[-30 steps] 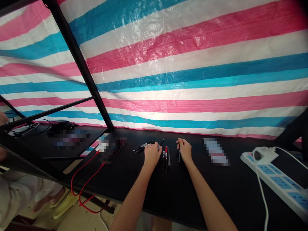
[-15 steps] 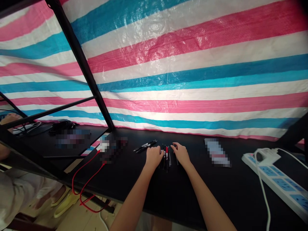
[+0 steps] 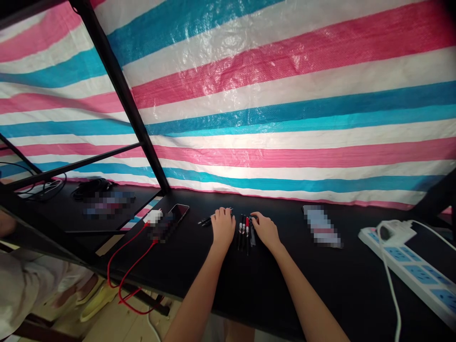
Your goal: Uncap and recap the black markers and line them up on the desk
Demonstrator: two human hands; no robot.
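Several black pens [image 3: 243, 237] lie side by side in a row on the black tabletop, one with a red part near its top. My right hand [image 3: 267, 230] rests at the row's right side, thumb and fingers apart, fingertips beside the rightmost pen; whether they touch it I cannot tell. On the other side, my left hand [image 3: 223, 229] is spread flat with the fingers pointing away from me. It partly covers a separate small group of dark pens [image 3: 204, 221], whose left ends stick out beside it.
Left on the table are a phone [image 3: 181, 211] and a white charger [image 3: 153, 217] with red cables [image 3: 124, 242]. A blurred flat object [image 3: 322, 225] and a white power strip [image 3: 402, 261] lie right. A black metal post [image 3: 124, 99] rises left. Another person's clothed leg [image 3: 24, 289] shows lower left.
My left hand has moved left and away from the pen row, over the separate pens, its fingers spreading. My right hand has shifted slightly left, and the pen beside it now lies against the row.
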